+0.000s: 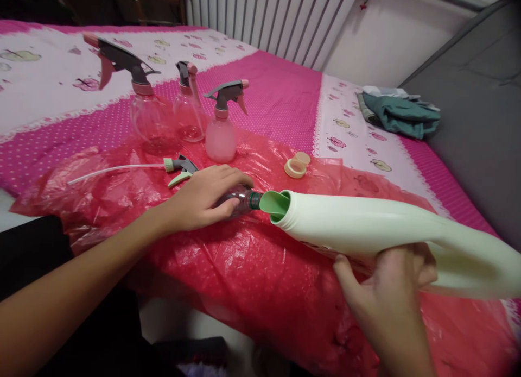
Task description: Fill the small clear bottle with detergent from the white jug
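Observation:
My left hand is wrapped round a small clear bottle with a dark green neck, tilted so its mouth faces right. Most of that bottle is hidden under my fingers. My right hand supports a large pale green jug from below, gripping it near its handle. The jug lies almost level, and its green spout meets or nearly meets the bottle's mouth. I cannot tell whether liquid is flowing. Just beyond my left hand lies a loose spray head with a long thin tube.
Three spray bottles stand at the back left: a large one, a middle one and one with cloudy liquid. A pale cap rests on the red plastic sheet. Folded clothes lie far right by a grey headboard.

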The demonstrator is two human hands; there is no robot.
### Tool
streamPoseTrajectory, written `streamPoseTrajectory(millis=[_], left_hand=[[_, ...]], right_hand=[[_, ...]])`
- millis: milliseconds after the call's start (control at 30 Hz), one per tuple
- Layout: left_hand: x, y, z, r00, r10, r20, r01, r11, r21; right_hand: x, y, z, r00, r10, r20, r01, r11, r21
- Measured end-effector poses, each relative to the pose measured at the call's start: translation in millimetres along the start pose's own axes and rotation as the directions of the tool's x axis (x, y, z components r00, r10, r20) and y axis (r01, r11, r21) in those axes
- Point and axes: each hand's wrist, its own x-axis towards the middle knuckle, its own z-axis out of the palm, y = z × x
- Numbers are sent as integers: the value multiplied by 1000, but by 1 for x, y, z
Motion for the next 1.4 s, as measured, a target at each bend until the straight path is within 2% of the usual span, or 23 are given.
streamPoseTrajectory(millis=[500,633,833,1033,1233,1400], left_hand=[[-1,0,0,1000,-17,5,17,1000,8],[0,0,0,1000,-6,2,6,1000,4],[-1,-2,1,1000,3,-1,-3,1000,5],[-1,-2,1,1000,9,6,-9,1000,10],[-1,-2,0,1000,9,7,-9,1000,12],[-1,-2,1,1000,8,8,-8,1000,10]], right_hand=[[0,5,-5,999,-11,45,10,1000,11],[2,13,-7,997,-63,50,62,998,21],[7,30,-17,973,-211,98,209,977,36],[7,38,-22,950,-275,145,272,961,39],[6,39,-11,978,-193,83,201,975,-96],[5,24,2,995,-99,-9,97,986,-135]])
